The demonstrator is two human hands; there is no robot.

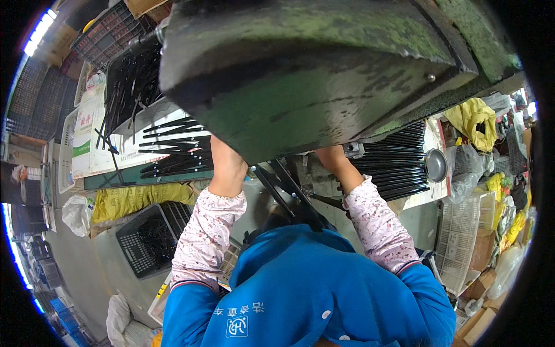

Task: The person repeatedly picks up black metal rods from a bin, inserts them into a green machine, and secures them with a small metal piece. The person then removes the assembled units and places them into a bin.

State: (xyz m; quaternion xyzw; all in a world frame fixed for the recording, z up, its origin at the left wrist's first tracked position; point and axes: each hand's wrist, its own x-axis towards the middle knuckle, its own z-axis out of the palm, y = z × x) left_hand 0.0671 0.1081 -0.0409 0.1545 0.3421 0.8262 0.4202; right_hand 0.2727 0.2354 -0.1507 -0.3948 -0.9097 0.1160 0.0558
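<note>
A large green machine head (pixel 289 98) fills the upper middle and covers the fingers of both hands. My left hand (pixel 225 159) reaches under its lower edge, with only the wrist and heel of the hand showing. Farther right, my right hand (pixel 334 157) goes under the same edge beside a small metal block (pixel 353 150). Between my wrists, dark tubes (pixel 275 192) slant down toward my body. Whether either hand grips them is hidden by the machine.
Black rods (pixel 176 153) lie on the bench at left, below a bin of dark strips (pixel 134 87). More black tubes (pixel 393 162) lie in a row at right, beside a round metal dish (pixel 436 165). A black crate (pixel 147 243) stands on the floor at left; white crates (pixel 459 243) at right.
</note>
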